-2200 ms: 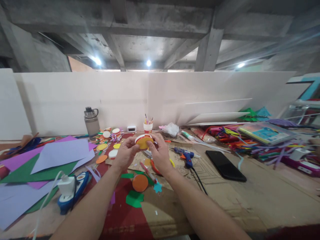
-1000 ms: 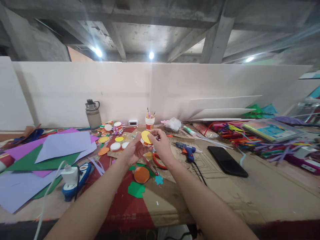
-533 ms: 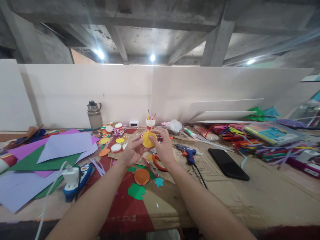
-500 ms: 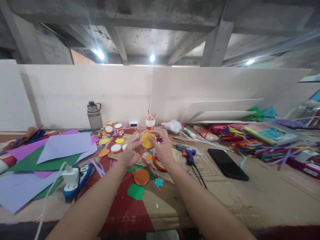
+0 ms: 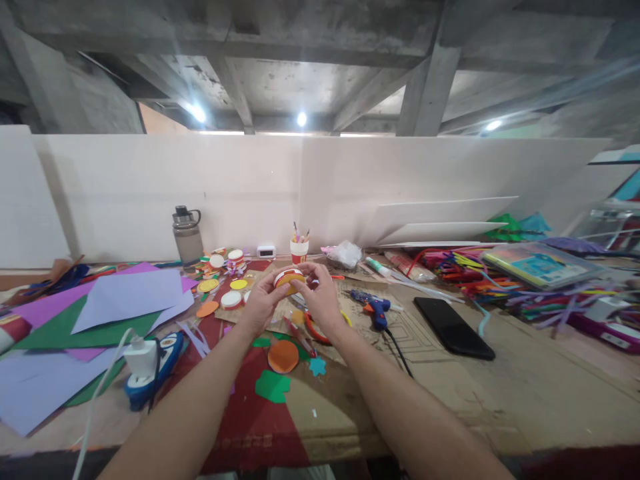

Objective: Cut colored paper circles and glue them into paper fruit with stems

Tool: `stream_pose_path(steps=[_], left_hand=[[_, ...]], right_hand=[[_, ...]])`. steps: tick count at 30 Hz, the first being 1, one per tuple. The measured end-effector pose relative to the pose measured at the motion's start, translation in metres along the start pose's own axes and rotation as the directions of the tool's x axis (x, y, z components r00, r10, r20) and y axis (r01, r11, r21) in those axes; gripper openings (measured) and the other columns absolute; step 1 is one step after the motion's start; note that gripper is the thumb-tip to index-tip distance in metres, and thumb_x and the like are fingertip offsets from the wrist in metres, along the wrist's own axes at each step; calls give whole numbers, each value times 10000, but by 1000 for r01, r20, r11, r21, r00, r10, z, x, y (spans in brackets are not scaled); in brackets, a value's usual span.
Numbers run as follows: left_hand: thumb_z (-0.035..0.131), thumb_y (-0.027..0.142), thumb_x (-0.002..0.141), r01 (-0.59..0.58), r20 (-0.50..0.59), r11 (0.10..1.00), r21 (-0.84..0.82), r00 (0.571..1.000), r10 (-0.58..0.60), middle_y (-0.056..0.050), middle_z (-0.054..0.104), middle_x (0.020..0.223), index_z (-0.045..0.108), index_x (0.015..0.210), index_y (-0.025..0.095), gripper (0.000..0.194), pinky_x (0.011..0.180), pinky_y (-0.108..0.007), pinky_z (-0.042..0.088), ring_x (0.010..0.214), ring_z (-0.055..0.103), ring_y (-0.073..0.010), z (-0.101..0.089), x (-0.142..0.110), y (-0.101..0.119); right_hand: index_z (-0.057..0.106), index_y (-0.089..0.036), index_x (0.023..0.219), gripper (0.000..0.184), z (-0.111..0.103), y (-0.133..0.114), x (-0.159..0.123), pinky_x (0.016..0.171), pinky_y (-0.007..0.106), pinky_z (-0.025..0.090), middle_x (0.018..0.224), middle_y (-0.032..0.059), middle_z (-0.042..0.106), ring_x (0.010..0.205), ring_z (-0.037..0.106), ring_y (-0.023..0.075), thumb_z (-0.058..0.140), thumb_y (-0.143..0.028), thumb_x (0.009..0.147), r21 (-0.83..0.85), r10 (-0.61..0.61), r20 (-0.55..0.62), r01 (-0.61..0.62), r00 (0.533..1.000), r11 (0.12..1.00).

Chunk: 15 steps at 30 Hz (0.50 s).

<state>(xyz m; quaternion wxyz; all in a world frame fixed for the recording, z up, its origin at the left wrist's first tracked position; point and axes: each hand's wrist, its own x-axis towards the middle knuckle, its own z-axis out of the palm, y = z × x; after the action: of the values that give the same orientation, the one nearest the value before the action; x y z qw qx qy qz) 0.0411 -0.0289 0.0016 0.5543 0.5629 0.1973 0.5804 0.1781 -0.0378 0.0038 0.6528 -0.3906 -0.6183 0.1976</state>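
- Along the left edge of the table [image 5: 550, 383], a pale purple sheet [image 5: 127, 297] overlaps a green sheet [image 5: 43, 330], perhaps stacked to save room.
- Nearer the front left corner, a blue power strip [image 5: 167, 353] holds a white plug [image 5: 141, 358], which keeps power within reach.
- A water bottle [image 5: 187, 241] stands upright near the back edge, probably out of the way of the work.
- In front of the bottle lie small coloured rounds, among them an orange disc [image 5: 207, 309] and a white-topped round piece [image 5: 231, 300].
- The left hand [image 5: 259, 305] pinches the near left side of a round piece [image 5: 290, 289] between thumb and curled fingers.
- This piece, with a red-and-white rim and a yellow-orange face, is held above the middle of the table; the face tilts towards the person, seemingly for a close view.
- Towards the front edge, a larger orange disc [image 5: 283, 357] lies flat beside green scraps [image 5: 273, 387].
- A cup [image 5: 299, 251] near the back edge keeps slim tools upright.
- The right hand [image 5: 323, 303] pinches the round piece's right side, fingers curled behind, likely to steady it.
- Right of it, a glue gun [image 5: 377, 310] rests on cardboard, its cord running towards the front edge.
- Farther right, a black phone [image 5: 453, 327] lies flat, apart from both hands.
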Motion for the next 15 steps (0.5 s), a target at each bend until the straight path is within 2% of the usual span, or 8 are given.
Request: stream_pose_path(steps=[5,9,13,15], left_hand=[[748,263,695,-6,-71,999,49,997,10,-68,680,1088,692,1035,201,351,885,-316,472,1007,616,-215,-3,3,-10],[756,312,675,82,-160,997,-3,984,-81,-51,693,1009,678,1007,200,359,784,-311,504,893,635,-195,-4,4,-13],[807,303,592,202,-296,978,-44,933,-206,-28,694,896,682,929,185,379,663,-247,480,762,618,-144,-12,7,-13],[815,295,569,228,-349,974,-20,911,-220,-23,690,865,689,899,181,371,620,-221,449,726,604,-130,-16,8,-14]], right_hand=[[602,-201,1013,283,4,11,1,737,312,445,944,37,576,800,513,166,631,-311,754,-24,36,28,-35,999,999],[583,-204,1059,319,7,23,1,766,327,448,949,39,587,841,528,175,610,-321,764,-38,52,42,-51,998,998],[563,-182,1077,344,8,30,2,759,334,444,936,48,567,835,527,179,589,-329,766,-83,103,37,-100,994,992],[561,-177,1052,331,9,32,2,749,333,442,924,51,555,819,523,179,583,-336,763,-97,123,18,-121,992,988]])
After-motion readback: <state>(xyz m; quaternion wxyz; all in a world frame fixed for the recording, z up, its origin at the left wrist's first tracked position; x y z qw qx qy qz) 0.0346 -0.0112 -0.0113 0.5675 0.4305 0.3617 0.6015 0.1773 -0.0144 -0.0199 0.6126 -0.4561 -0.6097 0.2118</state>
